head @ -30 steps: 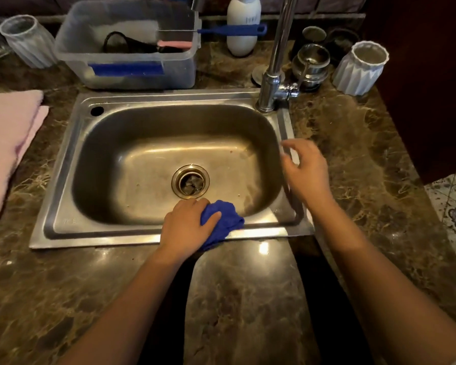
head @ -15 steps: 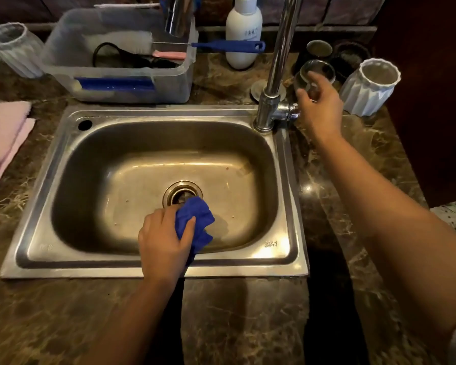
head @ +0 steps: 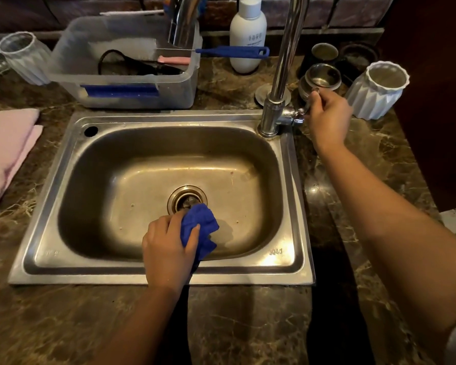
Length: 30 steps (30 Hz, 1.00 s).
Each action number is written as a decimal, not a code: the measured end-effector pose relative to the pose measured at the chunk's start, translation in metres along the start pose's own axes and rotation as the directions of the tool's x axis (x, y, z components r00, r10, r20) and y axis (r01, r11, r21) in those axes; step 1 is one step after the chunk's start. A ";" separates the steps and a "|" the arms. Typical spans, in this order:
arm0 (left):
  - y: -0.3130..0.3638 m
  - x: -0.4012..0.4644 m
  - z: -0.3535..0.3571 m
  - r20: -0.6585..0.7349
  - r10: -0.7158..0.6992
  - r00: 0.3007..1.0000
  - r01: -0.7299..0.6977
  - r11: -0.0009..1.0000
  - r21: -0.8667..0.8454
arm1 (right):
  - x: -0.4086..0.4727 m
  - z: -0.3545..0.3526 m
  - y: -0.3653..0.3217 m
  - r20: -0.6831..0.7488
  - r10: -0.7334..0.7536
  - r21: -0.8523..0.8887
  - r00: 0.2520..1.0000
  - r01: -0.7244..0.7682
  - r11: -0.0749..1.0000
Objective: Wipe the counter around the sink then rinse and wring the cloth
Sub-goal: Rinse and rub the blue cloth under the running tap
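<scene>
While left hand [head: 166, 255] fingers grip blue cloth [head: 199, 227], right hand [head: 327, 119] fingers pinch faucet handle [head: 312, 97]

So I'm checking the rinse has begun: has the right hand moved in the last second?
Yes. The right hand went from the sink's right rim back to the tap handle and now grips it.

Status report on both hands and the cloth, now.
Left hand shut on blue cloth, over the basin near the drain. Right hand gripping tap handle. No water visible. Nothing in the way.
</scene>
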<state>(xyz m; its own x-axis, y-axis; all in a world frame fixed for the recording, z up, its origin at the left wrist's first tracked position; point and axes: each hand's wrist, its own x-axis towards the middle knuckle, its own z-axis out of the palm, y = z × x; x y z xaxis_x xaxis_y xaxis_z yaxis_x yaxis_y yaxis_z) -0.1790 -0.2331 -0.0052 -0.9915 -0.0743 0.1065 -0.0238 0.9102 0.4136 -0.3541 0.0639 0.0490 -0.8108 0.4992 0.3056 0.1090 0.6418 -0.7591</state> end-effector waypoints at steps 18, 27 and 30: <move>-0.003 0.000 0.001 -0.022 -0.010 1.000 0.010 1.000 -0.024 | -0.012 0.003 -0.006 0.011 0.194 0.151 0.981 -0.193 0.970; -0.003 0.006 -0.005 -0.019 0.082 0.996 -0.084 0.991 -0.103 | -0.200 0.032 -0.076 0.835 0.326 0.048 0.443 -0.649 0.760; -0.004 0.015 -0.007 -0.016 0.085 0.996 -0.087 0.986 -0.146 | -0.219 0.043 -0.087 0.897 0.322 0.160 0.303 -0.902 0.402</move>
<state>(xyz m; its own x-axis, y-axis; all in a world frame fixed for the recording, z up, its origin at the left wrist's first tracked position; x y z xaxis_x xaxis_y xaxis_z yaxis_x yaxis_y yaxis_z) -0.1931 -0.2409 0.0006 -0.9878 -0.0031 0.1559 0.0810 0.8441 0.5300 -0.2113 -0.1261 0.0229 -0.7261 -0.1648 -0.6675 0.6829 -0.2854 -0.6724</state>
